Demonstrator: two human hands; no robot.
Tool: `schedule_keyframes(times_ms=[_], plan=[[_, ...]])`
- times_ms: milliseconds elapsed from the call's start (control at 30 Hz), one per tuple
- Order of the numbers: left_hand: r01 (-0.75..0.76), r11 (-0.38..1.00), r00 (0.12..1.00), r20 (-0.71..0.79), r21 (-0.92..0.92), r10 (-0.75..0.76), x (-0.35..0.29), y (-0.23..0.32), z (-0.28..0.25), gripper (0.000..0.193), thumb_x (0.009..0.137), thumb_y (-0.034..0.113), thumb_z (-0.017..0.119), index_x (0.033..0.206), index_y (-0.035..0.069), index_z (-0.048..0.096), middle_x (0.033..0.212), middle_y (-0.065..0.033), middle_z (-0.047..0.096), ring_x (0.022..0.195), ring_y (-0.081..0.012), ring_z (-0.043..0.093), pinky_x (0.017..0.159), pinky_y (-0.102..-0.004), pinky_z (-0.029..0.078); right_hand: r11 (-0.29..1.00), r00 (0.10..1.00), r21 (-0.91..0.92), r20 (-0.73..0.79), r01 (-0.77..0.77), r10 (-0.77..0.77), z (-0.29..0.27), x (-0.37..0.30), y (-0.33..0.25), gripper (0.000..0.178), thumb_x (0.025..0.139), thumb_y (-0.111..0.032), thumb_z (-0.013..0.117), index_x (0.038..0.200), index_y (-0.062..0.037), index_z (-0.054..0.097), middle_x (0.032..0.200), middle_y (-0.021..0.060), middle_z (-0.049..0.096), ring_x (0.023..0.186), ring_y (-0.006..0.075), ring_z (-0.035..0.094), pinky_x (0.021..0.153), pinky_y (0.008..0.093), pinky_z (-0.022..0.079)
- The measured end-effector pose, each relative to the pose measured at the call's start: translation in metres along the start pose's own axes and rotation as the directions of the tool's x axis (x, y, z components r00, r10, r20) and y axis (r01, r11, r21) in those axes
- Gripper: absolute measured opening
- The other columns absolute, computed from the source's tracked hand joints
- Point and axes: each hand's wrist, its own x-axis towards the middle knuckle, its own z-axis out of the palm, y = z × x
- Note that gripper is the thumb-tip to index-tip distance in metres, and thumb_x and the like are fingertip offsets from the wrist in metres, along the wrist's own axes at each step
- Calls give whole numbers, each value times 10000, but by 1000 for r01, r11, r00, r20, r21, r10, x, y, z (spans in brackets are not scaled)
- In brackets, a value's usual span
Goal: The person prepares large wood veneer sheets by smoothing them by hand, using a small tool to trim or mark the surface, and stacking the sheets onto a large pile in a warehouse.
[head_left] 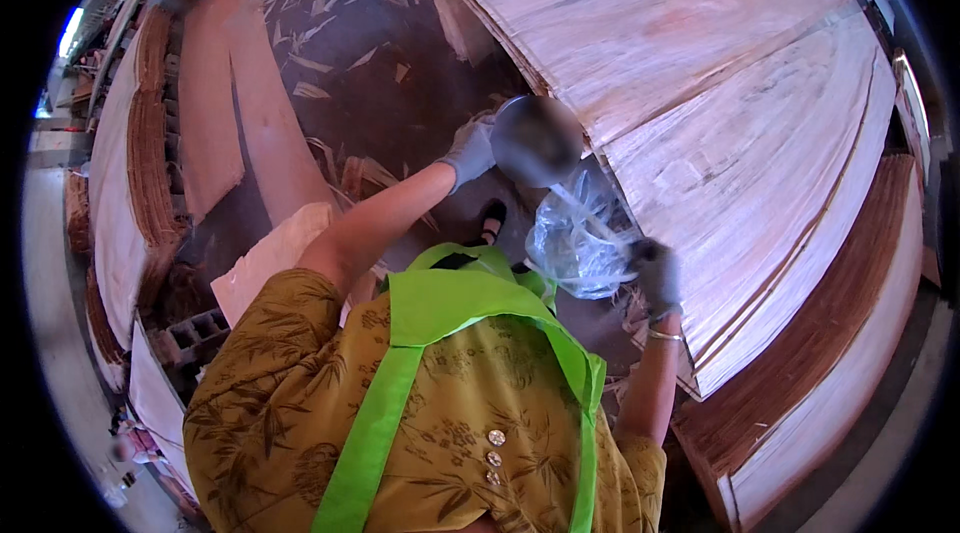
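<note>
My left hand (471, 150), in a pale grey glove, grips the left edge of a round grey bowl-like thing (537, 141) with a shiny rim. Its middle is blurred, so I cannot tell what it holds. Below and to the right hangs a clear crumpled plastic bag (578, 243). A whitish strip of the bag runs up to the round thing's underside and across to my right hand. My right hand (655, 275), gloved in darker grey and smeared by motion, is closed on the bag's edge.
A tall stack of thin wood veneer sheets (740, 133) fans out on the right, with another stack (810, 363) beyond it. More veneer stacks (135, 163) stand on the left. Loose sheets (265, 113) and splinters (310, 91) litter the dark floor (370, 123).
</note>
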Motion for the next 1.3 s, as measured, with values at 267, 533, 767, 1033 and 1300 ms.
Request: schedule_keyframes(times_ms=[267,533,767,1033,1300], plan=[[84,928,948,-317,364,38,67,-81,72,283,643,343,740,846,153,688,1377,-121,393,1322,-338,233,1056,-526,155,743,976,669,-165,6,140,47,47,-107,476,954,-451,355,1116,-72,593,821,21,593,692,109,546,612,239,450],[118,874,947,-319,471,44,68,-80,75,316,689,336,662,923,127,622,1391,-123,366,1323,-310,232,1046,-533,156,961,942,250,-335,114,-25,209,142,-44,300,890,-243,565,1042,10,622,982,121,642,888,195,586,797,306,448],[24,939,949,-302,344,86,51,-68,21,95,669,149,695,706,70,658,1364,-157,396,1307,-343,273,1004,-528,278,845,935,516,-210,-143,287,220,166,-46,377,887,-292,559,1125,0,588,1047,152,636,972,251,589,869,349,434],[749,451,659,-615,486,-432,-105,-291,-248,259,766,263,634,904,44,648,898,-123,647,816,-268,607,707,-378,479,928,899,356,-433,108,61,222,172,-48,345,795,-249,676,1035,-6,625,1049,142,637,964,273,588,878,361,427],[627,580,779,-425,520,-462,-156,-278,-297,294,755,242,671,916,1,619,824,-111,638,752,-213,604,639,-354,484,890,886,234,-359,391,-295,202,100,-107,209,744,-70,555,937,-39,630,976,202,612,932,360,574,864,390,441]])
